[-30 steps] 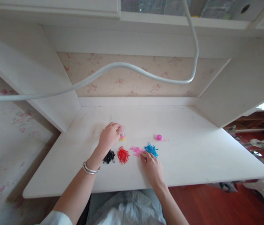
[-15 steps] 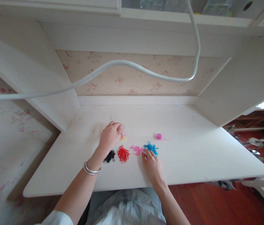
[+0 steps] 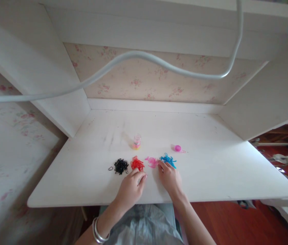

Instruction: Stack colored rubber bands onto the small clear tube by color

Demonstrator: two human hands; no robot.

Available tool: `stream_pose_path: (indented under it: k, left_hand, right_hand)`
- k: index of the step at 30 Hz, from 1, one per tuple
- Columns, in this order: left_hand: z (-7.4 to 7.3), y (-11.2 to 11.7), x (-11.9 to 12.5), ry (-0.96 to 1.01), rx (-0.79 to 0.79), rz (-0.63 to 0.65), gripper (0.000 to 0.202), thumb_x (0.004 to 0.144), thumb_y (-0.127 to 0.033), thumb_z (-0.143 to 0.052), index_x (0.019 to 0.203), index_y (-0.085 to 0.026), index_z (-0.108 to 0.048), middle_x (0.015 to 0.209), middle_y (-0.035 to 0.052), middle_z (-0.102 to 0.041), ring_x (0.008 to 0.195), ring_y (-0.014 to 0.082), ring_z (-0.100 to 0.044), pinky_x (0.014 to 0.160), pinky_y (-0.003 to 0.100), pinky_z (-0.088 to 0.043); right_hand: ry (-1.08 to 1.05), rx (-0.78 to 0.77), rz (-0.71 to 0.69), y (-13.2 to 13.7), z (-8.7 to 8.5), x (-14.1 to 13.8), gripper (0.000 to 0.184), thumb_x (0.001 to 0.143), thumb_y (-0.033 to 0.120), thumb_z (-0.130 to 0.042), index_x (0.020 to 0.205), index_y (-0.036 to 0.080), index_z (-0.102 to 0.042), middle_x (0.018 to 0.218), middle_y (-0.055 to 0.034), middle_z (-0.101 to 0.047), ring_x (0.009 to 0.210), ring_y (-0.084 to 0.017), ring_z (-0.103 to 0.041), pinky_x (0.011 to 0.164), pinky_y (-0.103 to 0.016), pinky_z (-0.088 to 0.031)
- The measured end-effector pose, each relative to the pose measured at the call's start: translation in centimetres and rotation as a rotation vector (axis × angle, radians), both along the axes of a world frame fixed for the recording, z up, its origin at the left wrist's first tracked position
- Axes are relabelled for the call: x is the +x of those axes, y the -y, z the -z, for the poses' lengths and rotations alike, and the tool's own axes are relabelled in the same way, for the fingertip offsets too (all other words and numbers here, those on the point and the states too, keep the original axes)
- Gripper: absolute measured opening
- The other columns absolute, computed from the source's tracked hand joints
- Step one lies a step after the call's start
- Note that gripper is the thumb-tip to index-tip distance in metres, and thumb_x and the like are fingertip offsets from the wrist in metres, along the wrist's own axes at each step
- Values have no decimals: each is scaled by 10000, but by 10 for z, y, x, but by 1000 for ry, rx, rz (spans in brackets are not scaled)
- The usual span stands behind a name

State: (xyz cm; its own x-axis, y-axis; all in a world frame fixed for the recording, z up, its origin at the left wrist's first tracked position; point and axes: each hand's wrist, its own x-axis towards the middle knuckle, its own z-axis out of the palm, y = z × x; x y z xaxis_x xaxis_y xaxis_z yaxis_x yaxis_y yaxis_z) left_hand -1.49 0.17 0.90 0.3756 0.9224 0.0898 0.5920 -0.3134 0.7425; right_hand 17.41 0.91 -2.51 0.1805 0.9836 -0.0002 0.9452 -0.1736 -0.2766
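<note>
Four small piles of elastic bands lie in a row: black bands point(image 3: 121, 166), red bands point(image 3: 136, 163), pink bands point(image 3: 152, 162) and blue bands point(image 3: 168, 159). My left hand point(image 3: 131, 186) is at the near edge of the red pile, its thumb and fingers pressed together; what they hold, if anything, is hidden. At the right edge of the pink pile, just before the blue one, my right hand point(image 3: 170, 177) has its fingertips closed. I cannot make out anything in them. Behind the red pile a small clear bottle point(image 3: 137, 142) with pink and yellow on it stands upright.
A round pink cap point(image 3: 178, 148) lies behind the blue pile, with a pink band beside it. One loose black band point(image 3: 110, 168) is left of the black pile. A white cable point(image 3: 138, 54) runs across above the white desk point(image 3: 210, 170), between side panels.
My left hand has let go of the clear bottle and come back toward me to the red pile. My right hand stays by the pink pile. The head view has tilted down.
</note>
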Motion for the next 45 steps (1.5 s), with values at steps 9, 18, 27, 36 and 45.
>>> stream_pose_path:
  k: [9, 18, 27, 36, 45]
  left_hand:
    - [18, 9, -6, 99, -116, -10, 270, 930, -270, -388, 916, -233, -655, 921, 41, -649, 873, 152, -606, 781, 240, -478]
    - [28, 7, -6, -33, -41, 8, 275, 936, -253, -361, 911, -223, -633, 893, 27, -643, 827, 143, -603, 760, 242, -459]
    - [33, 6, -7, -39, -16, -5, 261, 933, -237, -369, 910, -214, -627, 898, 26, -643, 813, 141, -606, 739, 241, -445]
    - [33, 9, -8, -56, 12, -28, 247, 929, -235, -376, 914, -221, -623, 894, 21, -637, 807, 132, -606, 738, 229, -442]
    - [35, 15, -10, -121, 34, -23, 241, 931, -245, -371, 931, -247, -613, 884, 8, -633, 771, 121, -615, 717, 218, -444]
  right_hand:
    - [-111, 87, -21, -4, -10, 4, 284, 931, 328, -428, 1036, 315, -691, 973, -19, -705, 834, -167, -660, 704, -238, -472]
    - [-703, 126, 175, -12, -33, 20, 389, 778, 509, -595, 955, 195, -741, 812, -44, -711, 731, -180, -636, 670, -275, -489]
    - [-1044, 165, 171, -43, -79, -1, 572, 623, 581, -713, 954, 114, -731, 495, 17, -530, 384, -60, -366, 351, -201, -224]
    - [-1209, 82, 23, -97, -106, -41, 476, 661, 488, -720, 961, 120, -708, 417, 86, -382, 359, -32, -186, 349, -204, -84]
    - [-900, 32, -51, -117, -99, -56, 465, 693, 472, -640, 999, 135, -734, 489, 24, -527, 436, -68, -372, 436, -202, -273]
